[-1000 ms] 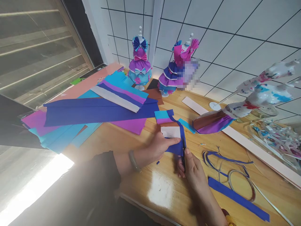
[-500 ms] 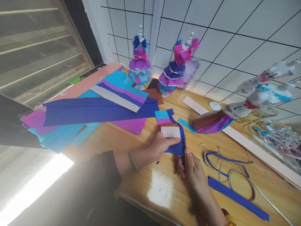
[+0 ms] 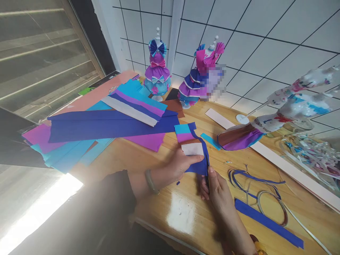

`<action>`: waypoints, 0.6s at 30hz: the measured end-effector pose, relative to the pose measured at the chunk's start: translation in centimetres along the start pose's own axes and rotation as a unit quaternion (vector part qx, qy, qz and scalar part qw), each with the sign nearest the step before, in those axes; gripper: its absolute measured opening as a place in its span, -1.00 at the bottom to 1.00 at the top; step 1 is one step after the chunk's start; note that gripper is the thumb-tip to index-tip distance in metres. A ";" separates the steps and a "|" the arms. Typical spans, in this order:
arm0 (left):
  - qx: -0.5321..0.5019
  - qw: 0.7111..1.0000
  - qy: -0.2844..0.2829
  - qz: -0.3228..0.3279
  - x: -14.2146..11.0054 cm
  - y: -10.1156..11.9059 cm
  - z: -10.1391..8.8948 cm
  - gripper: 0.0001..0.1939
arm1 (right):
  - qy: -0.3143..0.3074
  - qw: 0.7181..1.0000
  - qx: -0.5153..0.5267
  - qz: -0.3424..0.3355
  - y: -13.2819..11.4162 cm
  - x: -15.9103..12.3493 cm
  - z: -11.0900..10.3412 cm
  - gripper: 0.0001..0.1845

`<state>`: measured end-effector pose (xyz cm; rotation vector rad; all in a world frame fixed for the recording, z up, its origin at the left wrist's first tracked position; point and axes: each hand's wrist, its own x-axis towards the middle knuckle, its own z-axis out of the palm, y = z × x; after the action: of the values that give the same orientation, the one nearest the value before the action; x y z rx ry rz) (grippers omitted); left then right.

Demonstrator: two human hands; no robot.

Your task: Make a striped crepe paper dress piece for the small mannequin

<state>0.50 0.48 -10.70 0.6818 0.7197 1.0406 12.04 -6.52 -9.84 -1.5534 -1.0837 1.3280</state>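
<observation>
My left hand [image 3: 183, 161], with a bangle on the wrist, pins a layered piece of crepe-like paper [image 3: 195, 170] between thumb and fingers. The piece has light blue, purple, brown, white and dark blue bands. In my right hand [image 3: 216, 186] is a pair of dark scissors [image 3: 207, 170], mostly hidden by the fingers. The blades lie along the right edge of the paper, beside my left thumb tip. A narrow dark blue strip [image 3: 204, 145] runs up along that edge. Under the paper is the wooden table [image 3: 156, 212].
Coloured sheets [image 3: 114, 124] are piled at left. Behind stand two small dressed mannequins [image 3: 157, 74]. At right are a mannequin with a brown and purple skirt [image 3: 239, 138], a dark blue strip [image 3: 268, 223], thin blue trimmings [image 3: 247, 175], a tape ring [image 3: 272, 209] and a clear box [image 3: 313, 166].
The scissor blades look slightly more closed at the paper's edge. Both hands stay almost in place; the whole view has shifted very slightly.
</observation>
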 end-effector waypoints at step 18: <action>-0.049 0.997 0.030 -0.060 0.4 0.9 0.1 -0.65 | -0.028 1.000 0.005 0.004 0.3 0.0 -0.4 -0.36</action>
<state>0.26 1.16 -10.07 0.5190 0.7469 0.9828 12.43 -6.67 -10.08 -1.5213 -1.1053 1.3880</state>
